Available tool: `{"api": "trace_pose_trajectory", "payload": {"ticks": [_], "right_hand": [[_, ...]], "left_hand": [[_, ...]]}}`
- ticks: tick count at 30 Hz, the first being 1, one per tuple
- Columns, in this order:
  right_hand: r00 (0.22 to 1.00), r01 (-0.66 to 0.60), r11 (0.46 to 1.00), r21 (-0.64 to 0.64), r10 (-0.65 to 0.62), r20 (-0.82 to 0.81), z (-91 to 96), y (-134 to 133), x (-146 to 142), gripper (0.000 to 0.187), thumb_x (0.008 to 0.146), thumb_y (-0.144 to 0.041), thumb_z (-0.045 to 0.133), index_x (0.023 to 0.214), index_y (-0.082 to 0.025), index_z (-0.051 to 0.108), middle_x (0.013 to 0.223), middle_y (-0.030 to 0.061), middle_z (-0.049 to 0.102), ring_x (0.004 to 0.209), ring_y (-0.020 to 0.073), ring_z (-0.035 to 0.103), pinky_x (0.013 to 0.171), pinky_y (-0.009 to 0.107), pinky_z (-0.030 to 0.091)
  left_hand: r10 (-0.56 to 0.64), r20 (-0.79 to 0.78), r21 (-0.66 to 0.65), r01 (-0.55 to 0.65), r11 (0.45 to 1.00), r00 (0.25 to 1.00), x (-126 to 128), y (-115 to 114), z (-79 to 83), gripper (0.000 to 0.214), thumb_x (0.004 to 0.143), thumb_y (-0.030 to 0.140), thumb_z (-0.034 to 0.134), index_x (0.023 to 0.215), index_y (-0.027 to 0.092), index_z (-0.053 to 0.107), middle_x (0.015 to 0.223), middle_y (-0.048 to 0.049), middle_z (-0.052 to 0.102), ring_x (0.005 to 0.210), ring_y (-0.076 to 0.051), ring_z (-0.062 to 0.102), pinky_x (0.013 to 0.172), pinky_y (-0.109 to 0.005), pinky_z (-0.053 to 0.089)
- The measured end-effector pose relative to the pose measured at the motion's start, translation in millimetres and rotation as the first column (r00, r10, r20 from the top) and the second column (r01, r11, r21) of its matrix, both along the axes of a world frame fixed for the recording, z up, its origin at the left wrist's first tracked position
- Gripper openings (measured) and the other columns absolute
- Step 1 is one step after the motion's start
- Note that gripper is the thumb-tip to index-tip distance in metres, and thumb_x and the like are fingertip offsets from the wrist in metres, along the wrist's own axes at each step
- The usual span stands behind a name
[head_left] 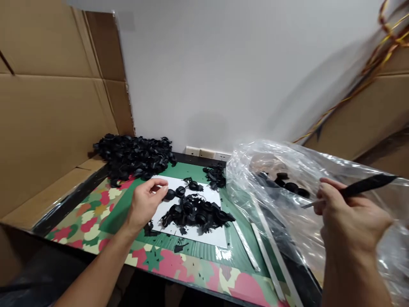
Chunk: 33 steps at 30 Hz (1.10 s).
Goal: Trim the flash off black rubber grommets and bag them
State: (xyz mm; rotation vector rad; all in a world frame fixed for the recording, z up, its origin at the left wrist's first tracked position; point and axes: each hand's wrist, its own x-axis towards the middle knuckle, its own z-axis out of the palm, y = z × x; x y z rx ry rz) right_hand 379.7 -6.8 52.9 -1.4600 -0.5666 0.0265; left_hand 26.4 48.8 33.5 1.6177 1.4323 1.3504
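My left hand [145, 202] rests over the white sheet [204, 233], fingers curled, pinching a small round black part [169, 194] at its fingertips. More black round parts and curled black trimmings [195, 211] lie heaped on the sheet just right of it. My right hand [347, 217] is raised at the right, closed on a black-handled knife [364, 186] whose thin blade points left toward a clear plastic bag [255, 170]. The bag holds a few round black parts [289, 184].
A large pile of black trimmings [134, 155] sits at the back left of the table, and a smaller clump [215, 175] lies by the bag. The camouflage-patterned mat [96, 221] covers the tabletop. Cardboard walls [47, 106] stand left; white strips [246, 247] lie right of the sheet.
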Motion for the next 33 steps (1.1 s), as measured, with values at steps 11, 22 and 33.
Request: {"api": "trace_pose_trajectory", "payload": {"ticks": [11, 22, 33], "right_hand": [[0.839, -0.506, 0.86, -0.061, 0.475, -0.266, -62.2, -37, -90, 0.053, 0.065, -0.06, 0.073, 0.085, -0.011, 0.073, 0.063, 0.0033, 0.062, 0.047, 0.0109, 0.048, 0.042, 0.025, 0.04], [0.64, -0.768, 0.623, -0.148, 0.751, -0.163, -52.9, -26, -136, 0.037, 0.074, -0.052, 0.064, 0.078, -0.016, 0.072, 0.06, 0.0021, 0.061, 0.057, 0.0175, 0.055, 0.055, 0.029, 0.043], [0.552, -0.827, 0.558, -0.068, 0.829, 0.09, -50.3, 16, -188, 0.009, 0.075, -0.023, 0.06, 0.07, -0.02, 0.068, 0.069, 0.0002, 0.061, 0.065, 0.0163, 0.056, 0.063, 0.028, 0.044]], "left_hand": [[-0.207, -0.629, -0.14, 0.153, 0.978, 0.75, -4, 24, -14.2, 0.03, 0.06, 0.013, 0.068, 0.089, 0.021, 0.069, 0.102, -0.0086, 0.07, 0.1, -0.031, 0.061, 0.085, -0.038, 0.045], [-0.25, -0.312, -0.209, 0.19, 0.959, 0.917, -4, 4, -4.0, 0.018, 0.069, 0.025, 0.061, 0.085, 0.019, 0.066, 0.084, -0.0031, 0.07, 0.073, -0.018, 0.064, 0.063, -0.027, 0.049], [-0.338, 0.407, -0.295, 0.472, 0.831, 0.849, 22, -26, -2.6, 0.034, 0.053, 0.012, 0.076, 0.087, 0.015, 0.075, 0.084, -0.0043, 0.071, 0.07, -0.015, 0.061, 0.059, -0.023, 0.048]]}}
